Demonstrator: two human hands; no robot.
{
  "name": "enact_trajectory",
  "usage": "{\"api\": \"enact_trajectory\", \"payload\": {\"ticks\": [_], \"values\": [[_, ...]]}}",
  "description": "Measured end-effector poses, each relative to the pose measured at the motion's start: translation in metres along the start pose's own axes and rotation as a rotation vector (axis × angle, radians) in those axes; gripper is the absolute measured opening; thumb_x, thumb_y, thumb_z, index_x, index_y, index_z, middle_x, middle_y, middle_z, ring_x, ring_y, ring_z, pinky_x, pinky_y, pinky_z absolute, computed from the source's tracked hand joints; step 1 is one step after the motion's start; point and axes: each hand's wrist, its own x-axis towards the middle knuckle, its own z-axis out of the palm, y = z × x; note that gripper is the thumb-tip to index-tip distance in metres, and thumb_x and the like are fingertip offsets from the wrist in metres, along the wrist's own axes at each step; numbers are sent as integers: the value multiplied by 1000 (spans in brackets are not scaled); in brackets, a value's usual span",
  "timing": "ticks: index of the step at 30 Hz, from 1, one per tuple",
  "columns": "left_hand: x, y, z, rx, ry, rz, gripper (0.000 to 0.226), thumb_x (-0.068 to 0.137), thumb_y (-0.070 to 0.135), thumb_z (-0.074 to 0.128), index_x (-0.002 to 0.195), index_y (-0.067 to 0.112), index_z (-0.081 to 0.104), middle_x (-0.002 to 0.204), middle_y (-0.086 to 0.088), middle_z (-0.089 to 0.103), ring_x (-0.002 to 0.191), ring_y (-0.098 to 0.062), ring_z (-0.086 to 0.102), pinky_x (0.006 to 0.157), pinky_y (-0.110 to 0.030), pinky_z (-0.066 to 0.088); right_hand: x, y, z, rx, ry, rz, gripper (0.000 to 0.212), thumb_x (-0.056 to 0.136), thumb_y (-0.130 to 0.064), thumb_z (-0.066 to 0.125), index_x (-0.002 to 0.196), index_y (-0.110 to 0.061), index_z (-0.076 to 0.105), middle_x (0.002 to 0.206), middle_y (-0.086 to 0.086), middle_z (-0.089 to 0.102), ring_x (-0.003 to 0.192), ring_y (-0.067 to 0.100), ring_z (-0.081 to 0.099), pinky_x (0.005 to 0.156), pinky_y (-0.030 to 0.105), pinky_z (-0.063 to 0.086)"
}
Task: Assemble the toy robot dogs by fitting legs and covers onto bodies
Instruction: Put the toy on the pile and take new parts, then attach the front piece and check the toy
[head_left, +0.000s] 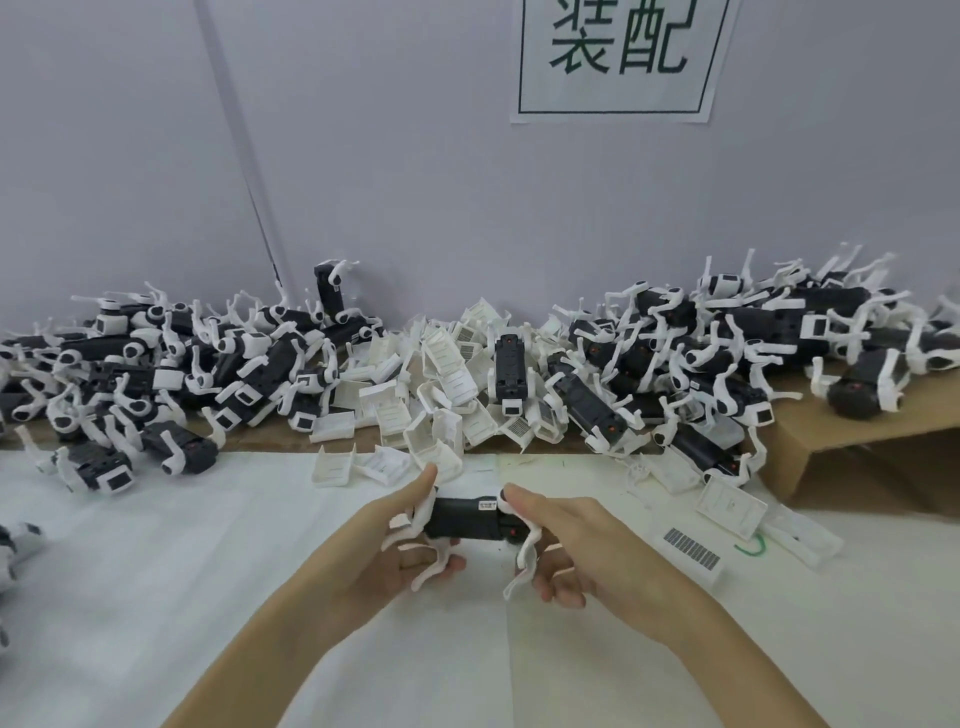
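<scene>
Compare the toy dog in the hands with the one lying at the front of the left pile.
The held toy dog is gripped off the table by the left hand and right hand; the left pile's front dog rests untouched on the white table. The front dog shows a white end piece with a dark window; the held one's ends are covered by thumbs. Both have dark bodies and white legs.

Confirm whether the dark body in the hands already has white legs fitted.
Yes, white legs hang from both ends of the dark body held between the left hand and right hand.
</scene>
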Motion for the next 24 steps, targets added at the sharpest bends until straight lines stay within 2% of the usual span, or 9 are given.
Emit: {"api": "enact_trajectory", "payload": {"ticks": [3, 6, 8, 10, 12, 13, 19, 21, 24], "values": [[5, -1, 1, 22, 55, 130, 64, 90, 61, 66, 129, 10, 68, 113, -21, 78, 102, -45, 76, 86, -47, 64, 3, -7, -8, 129, 102, -2, 69, 82, -61, 76, 108, 2, 70, 82, 19, 68, 56, 25, 59, 44, 27, 41], [9, -3, 0, -14, 178, 233, 66, 93, 64, 57, 126, 7, 66, 108, -18, 79, 94, -43, 78, 83, -48, 59, 2, -27, -41, 510, 189, -81, 64, 85, -47, 75, 128, -1, 64, 92, 23, 69, 63, 22, 62, 50, 28, 52], [10, -2, -4, 10, 215, 265, 63, 99, 61, 54, 119, 3, 70, 100, -16, 80, 83, -38, 77, 77, -44, 60, -3, -51, -71, 833, 187, -227, 66, 88, -38, 75, 142, -4, 56, 109, 24, 71, 76, 20, 68, 54, 25, 58], [9, -4, -5, 70, 251, 282, 57, 104, 54, 53, 113, 1, 72, 91, -14, 79, 73, -33, 74, 71, -40, 59, -7, -72, -100, 1010, 219, -381, 83, 90, -41, 74, 153, -2, 39, 134, 27, 63, 106, 26, 74, 75, 30, 64], [8, -7, -2, 131, 272, 302, 49, 108, 47, 53, 108, 1, 73, 86, -10, 77, 69, -28, 71, 67, -36, 59, -7, -81, -114, 940, 221, -388, 92, 91, -52, 71, 158, -7, 27, 138, 29, 61, 120, 36, 69, 96, 41, 60], [8, -8, 0, 166, 279, 322, 45, 109, 44, 53, 105, 3, 73, 85, -8, 76, 68, -26, 70, 65, -34, 58, -5, -80, -113, 850, 185, -343, 86, 93, -53, 68, 157, -10, 30, 136, 28, 63, 122, 38, 68, 97, 44, 59], [22, -13, -2, 470, 490, 526, 5, 103, 31, 65, 105, 27, 68, 104, 5, 70, 78, -8, 67, 69, -29, 59, 15, -12, -64, 603, 33, -98, 40, 94, -27, 62, 125, -3, 73, 127, 24, 70, 102, 33, 76, 76, 36, 65], [39, 0, -17, 587, 627, 599, 12, 102, 25, 66, 113, 25, 64, 116, 0, 63, 91, -11, 64, 79, -30, 56, 19, 8, -52, 597, 61, -26, 39, 90, -26, 66, 119, -2, 76, 118, 22, 74, 93, 31, 76, 72, 34, 64], [71, 39, -54, 849, 803, 563, 37, 103, 22, 64, 137, 16, 52, 134, -12, 43, 123, -34, 51, 108, -46, 46, 24, 21, -40, 601, 92, 44, 32, 90, -26, 67, 111, -5, 80, 107, 17, 76, 84, 26, 75, 68, 32, 64]]}}
